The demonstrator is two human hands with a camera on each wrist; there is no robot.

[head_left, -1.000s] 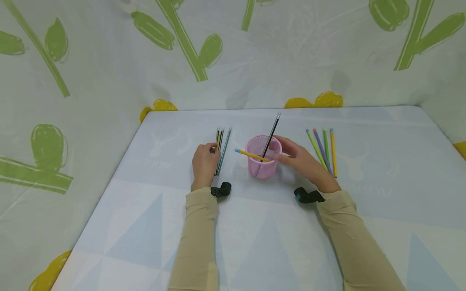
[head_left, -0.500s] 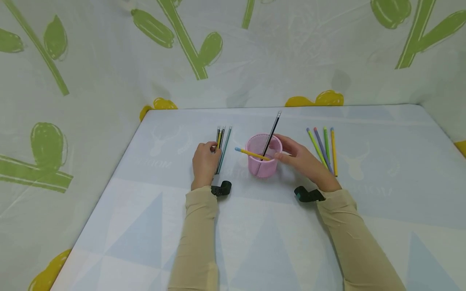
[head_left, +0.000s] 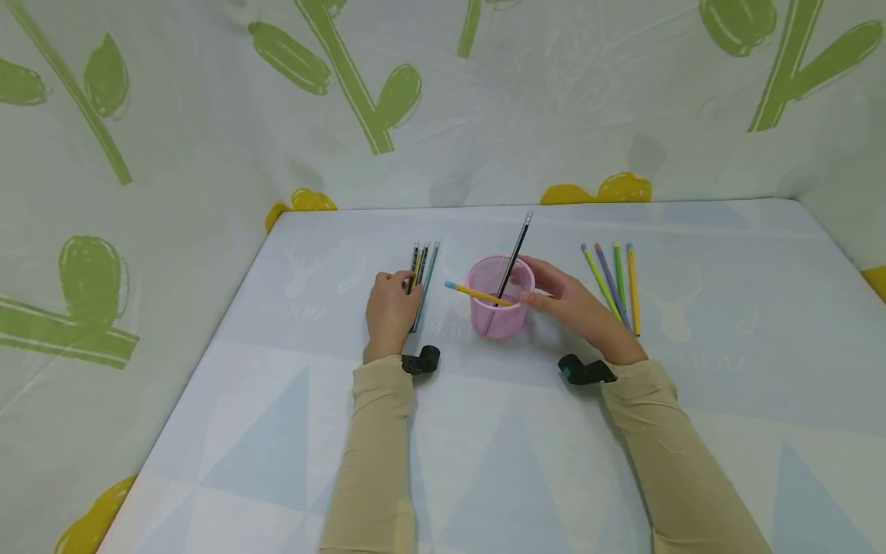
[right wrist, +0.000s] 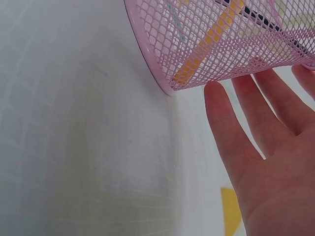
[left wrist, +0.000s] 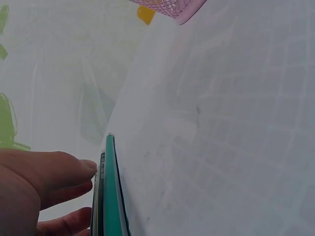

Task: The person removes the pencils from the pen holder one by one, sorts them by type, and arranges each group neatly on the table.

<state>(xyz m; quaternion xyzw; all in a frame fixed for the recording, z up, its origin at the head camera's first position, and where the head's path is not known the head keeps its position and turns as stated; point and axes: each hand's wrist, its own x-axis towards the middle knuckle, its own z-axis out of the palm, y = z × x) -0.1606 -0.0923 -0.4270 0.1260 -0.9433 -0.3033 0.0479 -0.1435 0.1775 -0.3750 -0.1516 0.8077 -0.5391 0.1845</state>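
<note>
My left hand (head_left: pixel 391 314) is over a bundle of pencils lying on the table, thumb and index finger pinching a dark striped pencil (head_left: pixel 415 258). A teal pencil (left wrist: pixel 112 191) lies along the right side of that bundle, outside the pinch. My right hand (head_left: pixel 571 304) holds the pink mesh pencil cup (head_left: pixel 497 327) from its right side, thumb at the near rim and fingers behind; they reach its wall in the right wrist view. Inside the cup, a black pencil (head_left: pixel 517 250) leans to the right and a yellow pencil (head_left: pixel 471 292) leans out to the left.
To the right of the cup lie several bright pencils: a lime one (head_left: pixel 598 278), a purple one (head_left: pixel 612 285), a green one (head_left: pixel 619 273) and a yellow-orange one (head_left: pixel 633 292). The pale patterned tablecloth (head_left: pixel 484 462) meets a leaf-print curtain (head_left: pixel 484 138) at the back.
Around my left fingertips the dark pencils have shifted and spread slightly, and the thumb has moved slightly right. My right hand and the cup stay in place.
</note>
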